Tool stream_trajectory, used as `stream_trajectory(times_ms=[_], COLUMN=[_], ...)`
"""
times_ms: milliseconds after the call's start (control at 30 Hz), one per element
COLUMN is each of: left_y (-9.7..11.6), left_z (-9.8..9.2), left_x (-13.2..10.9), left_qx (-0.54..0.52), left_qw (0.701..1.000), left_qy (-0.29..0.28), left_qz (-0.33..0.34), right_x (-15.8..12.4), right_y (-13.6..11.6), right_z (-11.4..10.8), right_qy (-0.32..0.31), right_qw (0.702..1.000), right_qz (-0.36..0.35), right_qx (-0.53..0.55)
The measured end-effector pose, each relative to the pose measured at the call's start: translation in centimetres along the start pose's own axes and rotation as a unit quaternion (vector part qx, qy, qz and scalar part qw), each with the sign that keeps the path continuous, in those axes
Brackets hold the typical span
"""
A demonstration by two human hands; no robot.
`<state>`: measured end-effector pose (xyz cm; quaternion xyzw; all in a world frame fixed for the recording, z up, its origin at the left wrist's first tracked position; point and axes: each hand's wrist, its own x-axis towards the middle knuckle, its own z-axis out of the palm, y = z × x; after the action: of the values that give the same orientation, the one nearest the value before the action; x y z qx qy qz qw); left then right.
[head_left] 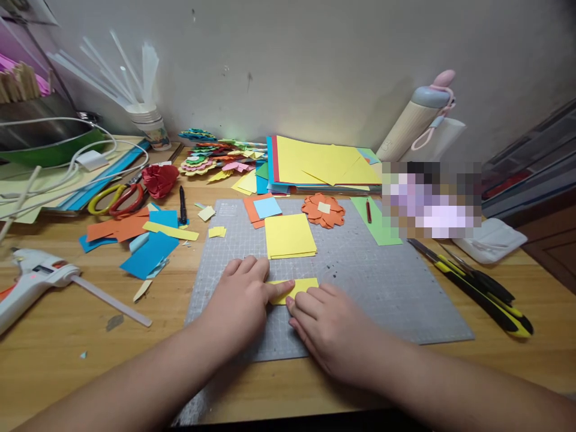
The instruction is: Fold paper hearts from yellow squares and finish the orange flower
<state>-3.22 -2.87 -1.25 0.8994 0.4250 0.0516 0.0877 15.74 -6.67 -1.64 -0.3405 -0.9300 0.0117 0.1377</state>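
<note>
A yellow paper (302, 288), folded into a narrow strip, lies flat on the grey cutting mat (382, 288). My left hand (245, 300) holds its left end down, one finger stretched along the strip and the others curled. My right hand (328, 324) is closed at the strip's near edge, with curled fingertips pressing on the paper. Just beyond them sits a small stack of square yellow papers (290, 235). Behind that are a light blue square (267, 208) on orange paper (252, 211) and an orange paper flower (323, 210) with a pale centre.
To the left lie a glue gun (45, 276), coloured paper scraps (150, 255), scissors (119, 198) and a black pen (182, 205). Stacked coloured sheets (324, 162) and paper flowers (220, 159) line the wall. A utility knife (477, 294) and a bottle (411, 120) are at right.
</note>
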Motion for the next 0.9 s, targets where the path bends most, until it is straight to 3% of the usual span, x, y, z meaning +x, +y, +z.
stream_trajectory(times_ms=[200,433,667,733,900], left_y=[0.1,0.0,0.1,0.1,0.3], left_z=[-0.2,0.1,-0.3,-0.2,-0.4], left_x=[0.0,0.0,0.0,0.0,0.0], left_qx=[-0.007,-0.010,0.013,0.005,-0.039], left_qw=[1.000,1.000,1.000,1.000,0.999], left_qy=[0.006,0.011,0.002,0.004,0.000], left_qz=[0.002,0.007,0.011,0.011,-0.014], right_x=[-0.2,-0.6,1.1,1.3,0.0], right_y=[0.0,0.3,-0.1,-0.4,-1.2], right_z=[0.5,0.4,0.3,0.2,-1.1], right_qy=[-0.016,-0.033,-0.042,-0.045,-0.039], right_qw=[0.998,0.999,0.999,0.997,0.973], right_qz=[-0.058,-0.015,-0.029,-0.055,-0.214], right_qx=[-0.032,0.022,0.016,0.007,0.073])
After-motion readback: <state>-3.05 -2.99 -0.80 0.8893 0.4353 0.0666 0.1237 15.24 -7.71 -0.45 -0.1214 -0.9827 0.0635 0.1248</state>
